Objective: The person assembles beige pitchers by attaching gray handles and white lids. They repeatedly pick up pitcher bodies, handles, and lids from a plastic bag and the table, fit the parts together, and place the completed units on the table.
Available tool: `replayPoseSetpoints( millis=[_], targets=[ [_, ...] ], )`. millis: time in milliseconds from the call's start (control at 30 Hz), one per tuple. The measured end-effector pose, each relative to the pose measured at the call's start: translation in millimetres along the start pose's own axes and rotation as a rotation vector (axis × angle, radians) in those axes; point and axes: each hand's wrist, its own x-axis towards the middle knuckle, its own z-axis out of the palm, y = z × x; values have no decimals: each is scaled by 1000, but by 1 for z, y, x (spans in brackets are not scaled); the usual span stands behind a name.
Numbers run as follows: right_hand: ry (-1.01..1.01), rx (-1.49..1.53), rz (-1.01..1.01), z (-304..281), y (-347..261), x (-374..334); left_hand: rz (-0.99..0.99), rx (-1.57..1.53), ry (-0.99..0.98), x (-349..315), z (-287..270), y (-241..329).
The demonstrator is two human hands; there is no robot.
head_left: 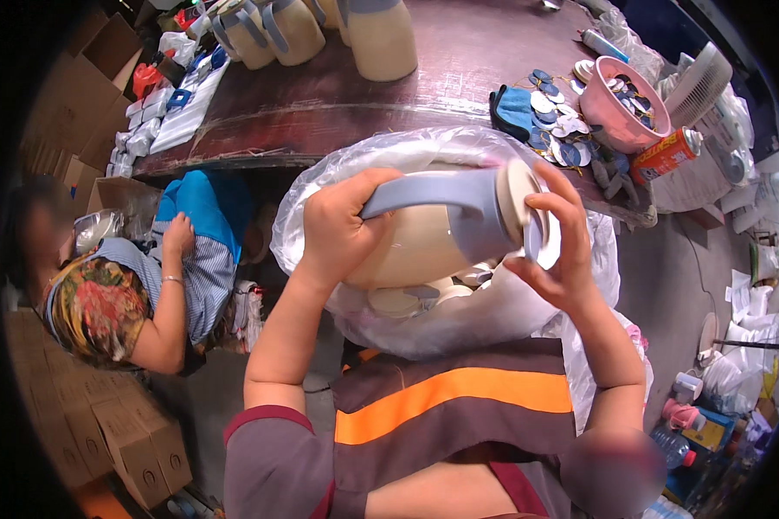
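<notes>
A cream thermos jug (420, 242) with a grey-blue collar and handle is tipped on its side, its top toward the right. My left hand (342, 225) is closed around the lower end of the handle and the jug's body. At the other end, my right hand (569, 233) curls its fingers and thumb around the cream and grey-blue lid (518, 186). The lid sits at the jug's mouth; whether it is fastened I cannot tell. Below the jug lies a clear plastic bag (459, 333) with several cream and grey lids (396, 300) inside.
Several similar jugs (385, 43) stand on the dark red table (467, 52). At its right are a pink basin (627, 104), loose round discs (558, 121), a blue cloth (512, 112) and an orange can (666, 156). Another person (138, 294) sits at left near cardboard boxes (138, 441).
</notes>
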Motion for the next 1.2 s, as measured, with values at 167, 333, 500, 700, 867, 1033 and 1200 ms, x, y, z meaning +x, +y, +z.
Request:
replayPoseSetpoints(
  millis=[167,333,500,700,867,1033,1200],
  targets=[
    [-170,33,-283,0,-17,14,-28,-216,-225,14,-10,-10],
    [-86,-8,-618,17,-17,7,-80,-171,-223,21,-6,-11],
    [216,832,820,55,22,7,599,711,71,-2,2,46],
    [91,220,302,58,11,-10,230,329,85,21,-22,9],
    [28,-96,-472,17,-1,12,-75,-253,-316,27,-52,-3],
    [10,66,-565,13,-31,26,-75,-243,-209,23,-44,22],
    [131,517,540,52,5,14,504,600,-5,7,-29,65]
  ],
)
